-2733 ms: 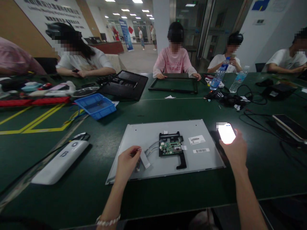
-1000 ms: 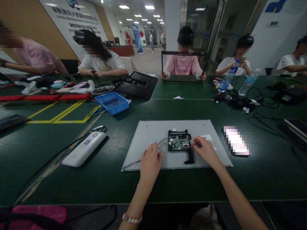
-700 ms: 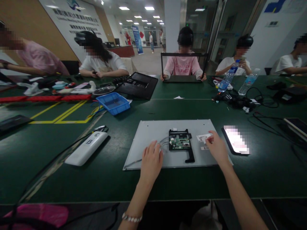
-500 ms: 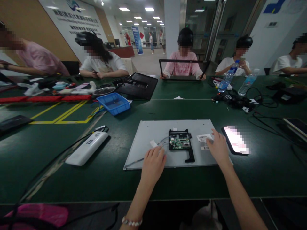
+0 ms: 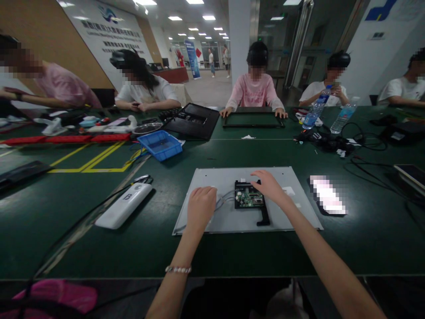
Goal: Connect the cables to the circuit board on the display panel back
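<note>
A grey metal panel (image 5: 226,177) lies flat on the green table in front of me. A small green circuit board (image 5: 247,200) in a black bracket sits near its middle, with thin wires (image 5: 224,200) running left from it. My left hand (image 5: 201,206) rests on the panel over the wire ends, fingers curled down. My right hand (image 5: 269,186) reaches across the board's top right corner, fingers bent on the black bracket. What the fingers of either hand pinch is hidden.
A lit phone (image 5: 327,200) lies right of the panel. A white power bank (image 5: 123,211) with a cable lies to the left, a blue tray (image 5: 160,144) behind it. Across the table a person holds a black frame (image 5: 253,120); water bottles (image 5: 315,111) and cables stand right.
My right hand has moved from the label at the panel's right to the circuit board. My left hand has slid up over the wires. The person opposite has laid the black frame flat.
</note>
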Demonstrator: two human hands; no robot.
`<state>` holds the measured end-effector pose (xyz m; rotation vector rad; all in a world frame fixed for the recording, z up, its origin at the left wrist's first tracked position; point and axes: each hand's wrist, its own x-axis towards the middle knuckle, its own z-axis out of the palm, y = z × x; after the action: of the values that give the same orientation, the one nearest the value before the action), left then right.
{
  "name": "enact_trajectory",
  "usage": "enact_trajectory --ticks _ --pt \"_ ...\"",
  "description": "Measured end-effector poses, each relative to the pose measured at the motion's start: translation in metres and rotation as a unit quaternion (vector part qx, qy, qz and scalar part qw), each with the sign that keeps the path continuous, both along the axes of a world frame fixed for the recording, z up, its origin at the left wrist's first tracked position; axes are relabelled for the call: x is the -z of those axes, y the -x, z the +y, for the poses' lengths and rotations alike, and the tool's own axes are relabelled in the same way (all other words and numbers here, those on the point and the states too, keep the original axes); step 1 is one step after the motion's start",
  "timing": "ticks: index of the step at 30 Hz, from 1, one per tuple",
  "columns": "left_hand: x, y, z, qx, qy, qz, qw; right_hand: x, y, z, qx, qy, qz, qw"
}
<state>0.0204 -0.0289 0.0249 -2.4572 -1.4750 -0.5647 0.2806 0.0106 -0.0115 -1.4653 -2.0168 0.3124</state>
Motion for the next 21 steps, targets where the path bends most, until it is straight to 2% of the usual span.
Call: enact_trajectory --ticks 3,6,12,15,18,21 --pt "0.015 0.007 0.014 -0.02 0.026 -0.011 0.999 0.0 0.015 0.014 -0.034 0.013 -0.033 0.999" --pt "0.027 0.015 0.017 -0.027 0.048 -0.034 0.998 -0.001 0.028 0.019 -0.038 0.033 -0.075 0.996" --pt "0.029 0.022 0.013 -0.014 0.07 -0.056 0.996 -0.001 0.037 0.018 0.009 0.046 -0.118 0.992" --pt "0.028 0.02 0.012 -0.02 0.071 -0.058 0.996 -0.008 0.023 0.013 0.047 0.008 -0.122 0.991" --pt "0.029 0.019 0.011 -0.026 0.074 -0.061 0.995 -0.015 -0.006 0.004 0.091 -0.041 -0.133 0.986" --pt "0.029 0.017 0.011 -0.03 0.076 -0.064 0.995 -0.011 -0.039 -0.008 0.12 -0.05 -0.15 0.98"
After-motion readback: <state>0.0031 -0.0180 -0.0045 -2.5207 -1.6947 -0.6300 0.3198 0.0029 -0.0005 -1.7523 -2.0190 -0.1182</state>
